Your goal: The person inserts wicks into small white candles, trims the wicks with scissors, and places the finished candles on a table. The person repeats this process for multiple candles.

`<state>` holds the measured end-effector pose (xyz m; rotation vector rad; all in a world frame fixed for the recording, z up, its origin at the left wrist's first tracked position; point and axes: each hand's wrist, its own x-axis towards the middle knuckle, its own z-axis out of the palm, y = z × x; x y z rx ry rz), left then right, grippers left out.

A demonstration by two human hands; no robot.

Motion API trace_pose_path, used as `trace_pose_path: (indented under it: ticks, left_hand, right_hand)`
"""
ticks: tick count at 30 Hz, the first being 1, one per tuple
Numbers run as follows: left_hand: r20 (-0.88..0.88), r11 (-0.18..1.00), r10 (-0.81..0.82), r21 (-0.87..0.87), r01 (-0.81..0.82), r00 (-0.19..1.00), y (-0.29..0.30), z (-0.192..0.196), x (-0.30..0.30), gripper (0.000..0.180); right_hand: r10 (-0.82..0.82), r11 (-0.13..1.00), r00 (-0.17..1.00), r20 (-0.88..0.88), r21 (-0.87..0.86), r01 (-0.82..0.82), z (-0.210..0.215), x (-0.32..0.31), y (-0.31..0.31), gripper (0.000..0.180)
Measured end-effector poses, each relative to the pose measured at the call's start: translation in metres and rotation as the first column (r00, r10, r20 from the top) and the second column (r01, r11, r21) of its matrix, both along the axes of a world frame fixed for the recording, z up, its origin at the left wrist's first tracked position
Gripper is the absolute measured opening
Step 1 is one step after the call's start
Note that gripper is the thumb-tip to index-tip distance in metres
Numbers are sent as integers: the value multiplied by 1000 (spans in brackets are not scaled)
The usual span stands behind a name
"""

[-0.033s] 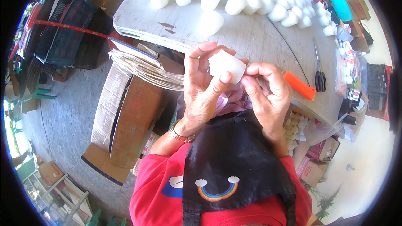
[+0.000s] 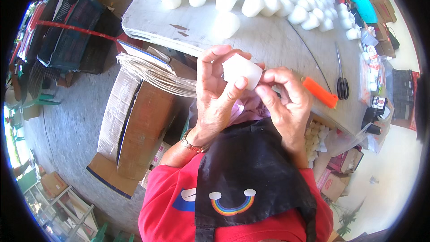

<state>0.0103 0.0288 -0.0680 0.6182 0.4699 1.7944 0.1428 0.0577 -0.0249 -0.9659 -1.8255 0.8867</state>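
Note:
A small white tapered piece that looks like a votive candle is tilted in my left hand. The fingers curl behind it and the thumb presses its near side. My right hand pinches with thumb and forefinger at the candle's right end; whether a wick is between these fingertips cannot be seen. Another white candle stands alone on the grey table, just beyond my hands. Many more white candles stand crowded along the table's far side.
An orange-handled tool and black-handled scissors lie right of my hands. A bundle of pale strands rests on a cardboard box at the left. Plastic bags sit at the table's right edge.
My right thumb and forefinger have shifted very slightly at the candle's end. The left hand and the candle have hardly moved.

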Motion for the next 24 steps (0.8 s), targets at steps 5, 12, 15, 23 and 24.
trace_pose_path:
  ticks: [5,12,15,23,24]
  left_hand:
    - [58,1000,-30,3,30,998,1,0,-3,58]
    - [-172,998,10,-53,-20,985,4,3,1,71]
    - [-172,989,-127,-96,112,977,5,6,-8,71]
    - [37,830,-550,-87,551,834,2,7,-14,51]
    - [44,827,-555,-81,557,830,1,7,-14,49]
  right_hand:
    - [56,997,998,15,-51,-56,0,5,1,19]
    - [-3,1000,1000,-21,-9,3,0,7,6,14]
    - [-14,997,996,-85,74,20,7,12,15,11]
    - [234,954,971,-51,-183,-239,4,17,20,12]
    - [244,957,968,-62,-147,-251,1,16,19,9]
